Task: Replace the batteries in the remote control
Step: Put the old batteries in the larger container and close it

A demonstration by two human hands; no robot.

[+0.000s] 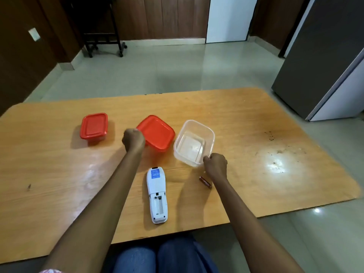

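Note:
A white remote control (157, 194) lies face down near the table's front edge, its battery bay uncovered and holding no batteries. A brown battery (205, 181) lies on the wood to its right, just beside my right wrist. My left hand (133, 139) grips the left edge of a loose red lid (157, 133), which is tilted. My right hand (215, 165) pinches the near corner of a clear plastic container (194, 142) with nothing visible inside.
A second small container with a red lid (94, 126) stands at the left on the wooden table (59, 164). A grey fridge (325, 66) stands at the far right, and a black wheeled stand (102, 36) by the back wall.

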